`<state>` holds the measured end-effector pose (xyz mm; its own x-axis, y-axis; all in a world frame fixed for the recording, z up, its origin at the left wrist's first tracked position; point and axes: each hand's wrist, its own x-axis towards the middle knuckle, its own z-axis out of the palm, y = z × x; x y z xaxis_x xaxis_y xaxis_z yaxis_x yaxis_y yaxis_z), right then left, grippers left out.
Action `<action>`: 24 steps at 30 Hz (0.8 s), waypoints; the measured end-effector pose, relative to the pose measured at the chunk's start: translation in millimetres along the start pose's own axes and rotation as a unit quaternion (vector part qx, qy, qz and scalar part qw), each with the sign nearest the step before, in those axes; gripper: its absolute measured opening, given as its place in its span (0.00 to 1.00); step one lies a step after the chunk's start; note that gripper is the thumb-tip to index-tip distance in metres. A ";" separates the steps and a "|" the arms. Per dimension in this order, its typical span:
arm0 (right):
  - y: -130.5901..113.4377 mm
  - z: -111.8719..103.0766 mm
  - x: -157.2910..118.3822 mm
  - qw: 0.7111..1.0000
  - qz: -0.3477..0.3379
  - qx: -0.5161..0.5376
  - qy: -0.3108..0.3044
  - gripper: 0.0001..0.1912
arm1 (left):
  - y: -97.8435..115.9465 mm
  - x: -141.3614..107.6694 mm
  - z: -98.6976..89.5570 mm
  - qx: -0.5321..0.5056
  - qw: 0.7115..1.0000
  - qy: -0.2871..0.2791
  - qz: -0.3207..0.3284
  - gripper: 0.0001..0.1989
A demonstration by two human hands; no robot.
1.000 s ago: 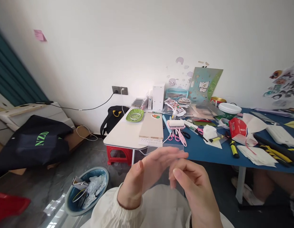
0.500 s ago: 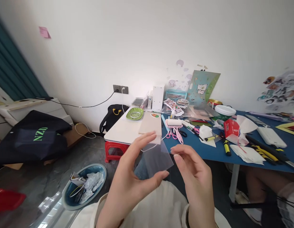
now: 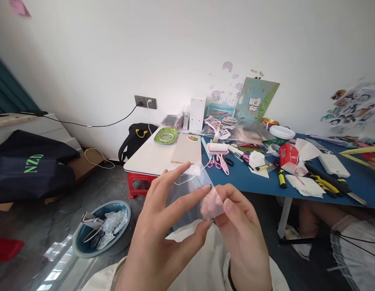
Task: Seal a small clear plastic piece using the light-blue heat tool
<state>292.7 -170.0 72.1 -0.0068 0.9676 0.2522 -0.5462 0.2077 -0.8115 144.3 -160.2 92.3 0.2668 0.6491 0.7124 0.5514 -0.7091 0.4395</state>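
The clear plastic sheet (image 3: 189, 216) is tilted in the air between the hands, its corner pinched in the fingers of the right hand (image 3: 248, 238), the nearer one, and the rest reaches left behind the left hand's (image 3: 153, 238) open fingers, but I can't tell its longer side.

Backs onto a white wall (image 3: 175, 48) beyond the fingers (image 3: 185, 201); has a white tabletop (image 3: 145, 159) ahead, a blue tabletop (image 3: 244, 184) rightward, and glossy dark floor (image 3: 54, 222) catching light leftward.
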 end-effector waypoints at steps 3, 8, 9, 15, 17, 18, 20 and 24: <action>-0.6 0.8 1.6 0.998 0.018 0.058 -0.033 0.10 | 0.2 -0.7 0.6 -0.008 1.000 -0.014 0.008 0.22; -2.3 1.0 1.2 0.995 0.040 0.071 -0.061 0.09 | 1.6 -3.3 1.5 -0.025 0.999 -0.023 0.011 0.23; -2.9 1.0 0.8 0.995 0.044 0.063 -0.060 0.09 | 1.9 -3.4 1.8 -0.026 0.999 -0.024 0.011 0.23; -3.8 1.7 0.5 0.997 0.052 0.029 -0.053 0.11 | 1.7 -1.6 3.4 -0.032 0.999 -0.031 0.013 0.23; -3.0 2.2 0.8 0.997 0.051 0.034 -0.054 0.10 | 0.9 -1.8 3.2 -0.034 0.999 -0.035 0.014 0.22; -2.5 2.4 0.9 0.996 0.053 0.038 -0.053 0.10 | 0.6 -2.1 3.0 -0.034 0.999 -0.038 0.015 0.22; -1.3 2.7 1.0 0.996 0.057 0.045 -0.049 0.10 | -0.1 -2.5 2.6 -0.034 0.998 -0.044 0.015 0.22; 1.1 2.3 1.2 0.994 0.056 0.074 -0.057 0.12 | -1.1 -2.4 2.8 -0.036 0.998 -0.053 0.017 0.22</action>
<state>290.1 -168.9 72.7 -0.1639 0.9593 0.2301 -0.6544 0.0688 -0.7530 145.2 -160.2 88.6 0.3695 0.6469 0.6671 0.4825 -0.7471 0.4572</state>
